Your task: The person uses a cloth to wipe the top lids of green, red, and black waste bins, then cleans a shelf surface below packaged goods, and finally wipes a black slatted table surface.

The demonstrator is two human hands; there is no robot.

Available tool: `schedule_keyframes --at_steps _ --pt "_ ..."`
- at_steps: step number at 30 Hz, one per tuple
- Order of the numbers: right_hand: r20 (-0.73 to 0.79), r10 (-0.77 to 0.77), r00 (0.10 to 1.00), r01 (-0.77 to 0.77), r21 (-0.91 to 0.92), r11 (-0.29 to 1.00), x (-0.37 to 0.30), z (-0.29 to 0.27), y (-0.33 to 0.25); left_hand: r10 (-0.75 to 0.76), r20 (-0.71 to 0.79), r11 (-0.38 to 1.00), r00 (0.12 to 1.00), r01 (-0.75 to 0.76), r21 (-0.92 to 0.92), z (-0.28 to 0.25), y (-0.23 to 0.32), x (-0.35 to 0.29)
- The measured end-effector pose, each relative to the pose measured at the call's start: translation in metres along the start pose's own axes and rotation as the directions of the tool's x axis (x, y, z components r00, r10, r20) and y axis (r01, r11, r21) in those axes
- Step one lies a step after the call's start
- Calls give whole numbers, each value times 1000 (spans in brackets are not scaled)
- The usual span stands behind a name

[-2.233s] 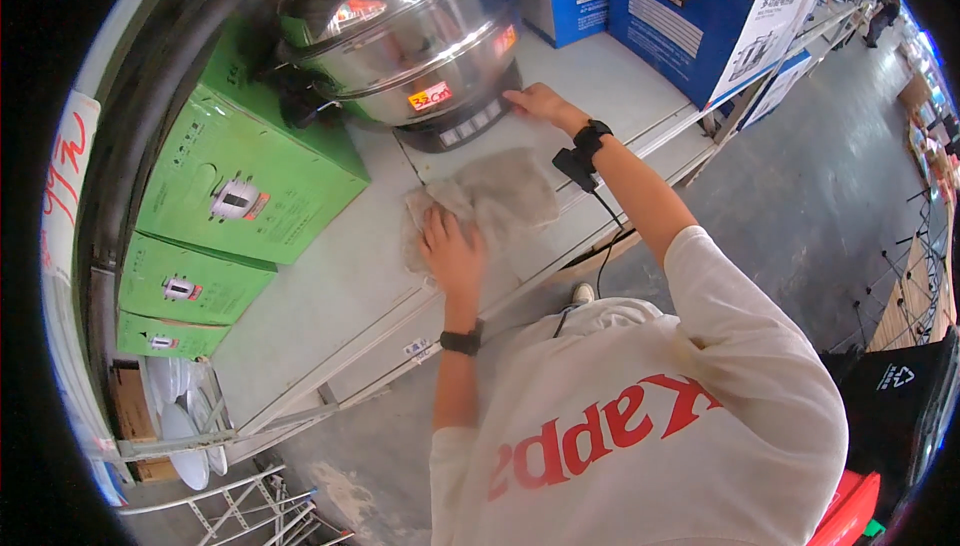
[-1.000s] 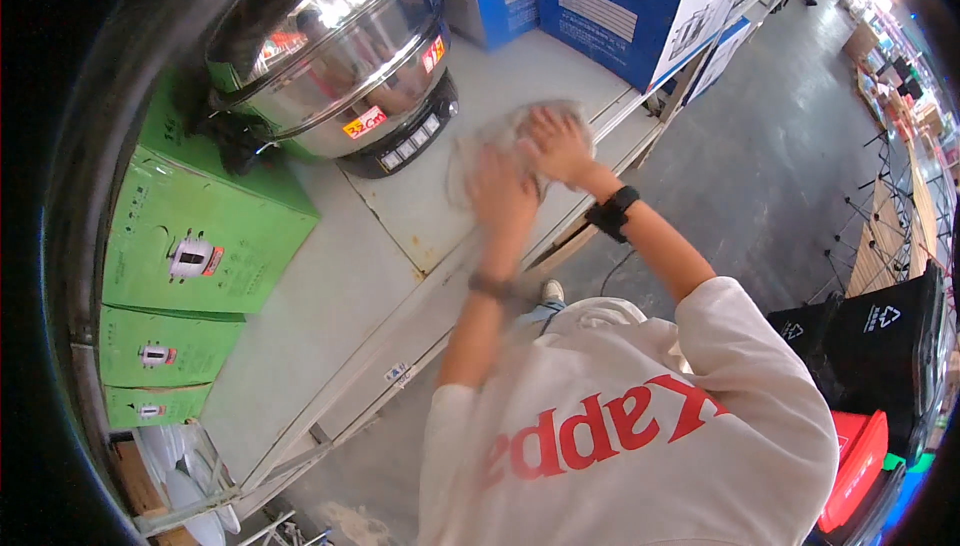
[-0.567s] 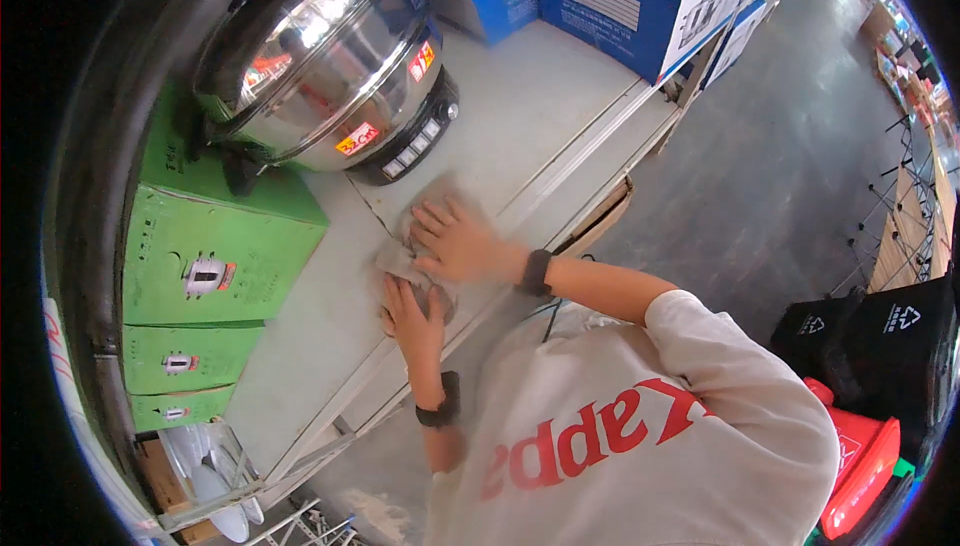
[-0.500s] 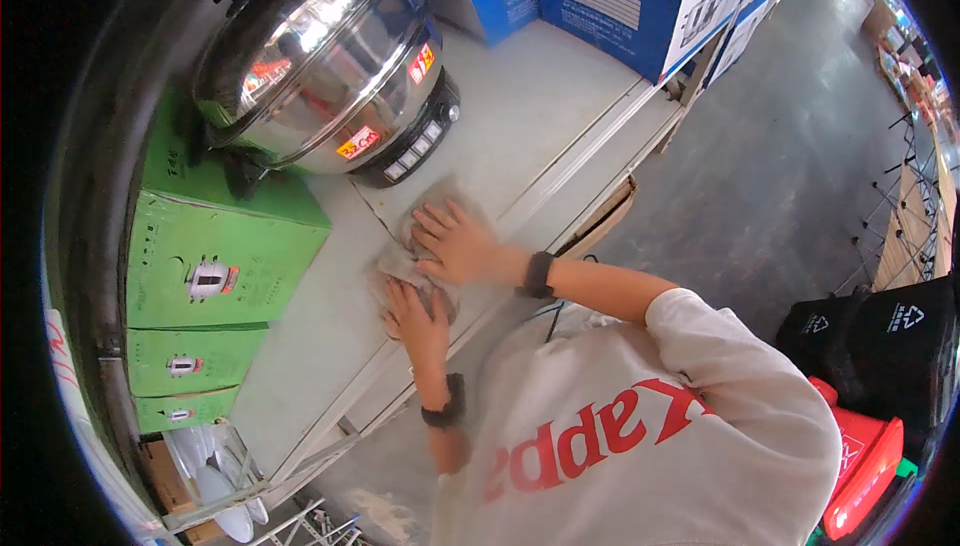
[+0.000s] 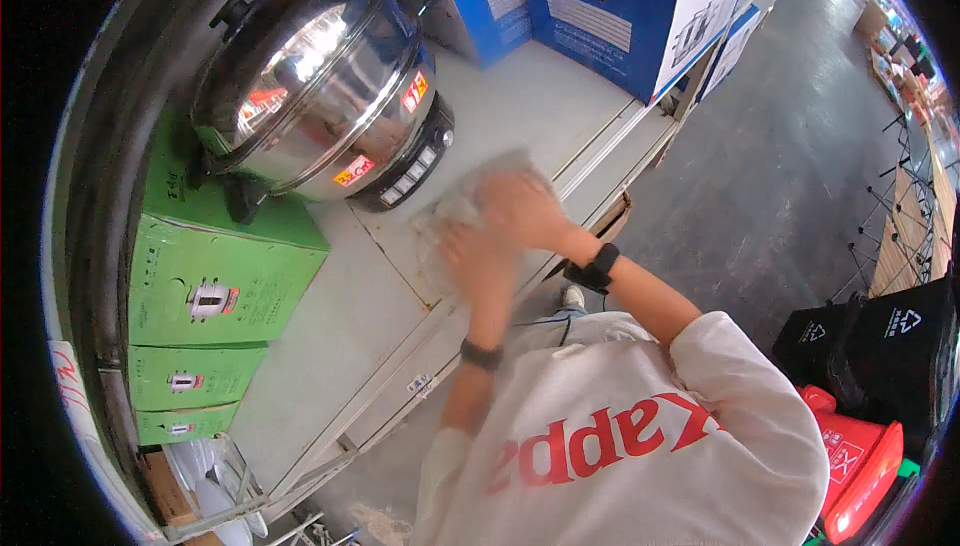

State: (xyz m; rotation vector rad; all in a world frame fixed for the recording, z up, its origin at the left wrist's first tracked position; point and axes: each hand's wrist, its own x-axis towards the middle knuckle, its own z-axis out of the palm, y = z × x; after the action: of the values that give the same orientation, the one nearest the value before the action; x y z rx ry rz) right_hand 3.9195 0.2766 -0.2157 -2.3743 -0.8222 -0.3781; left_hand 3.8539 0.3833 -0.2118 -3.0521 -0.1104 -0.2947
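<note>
A greyish cloth [image 5: 510,168] lies pressed against the pale shelf board [image 5: 540,86]. My left hand [image 5: 475,256] rests on the cloth's nearer part, and my right hand [image 5: 522,208] is on it just to the right and farther off. Both hands and the cloth are smeared by motion, so the fingers do not show clearly. Beyond them, to the left, a shiny steel electric cooker [image 5: 335,96] with a domed lid, dark handles and a button panel stands on the board, apart from my hands.
Stacked green boxes [image 5: 225,281] stand left of the board. Blue boxes [image 5: 590,21] occupy its far end. A metal rail [image 5: 600,151] runs along the shelf's front edge. Black bins [image 5: 880,346] and a red bin [image 5: 855,461] stand at the right. White plates [image 5: 215,496] show at lower left.
Both hands and the cloth have slid to the right along the board, toward its front rail. The board's seam near the front edge is now uncovered. The camera view has shifted slightly.
</note>
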Motion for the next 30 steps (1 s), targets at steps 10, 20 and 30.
schedule_keyframes --at_steps 10,20,30 --pt "20 376 926 -368 -167 915 4 -86 95 198 -214 960 956 -234 -156 7 112 73" --pt "-57 409 911 -411 -225 883 -17 -81 113 348 -142 869 927 -376 -320 7 78 44" --pt "-72 393 917 -399 -206 894 -50 -74 75 474 -21 816 880 -448 -365 -26 45 17"
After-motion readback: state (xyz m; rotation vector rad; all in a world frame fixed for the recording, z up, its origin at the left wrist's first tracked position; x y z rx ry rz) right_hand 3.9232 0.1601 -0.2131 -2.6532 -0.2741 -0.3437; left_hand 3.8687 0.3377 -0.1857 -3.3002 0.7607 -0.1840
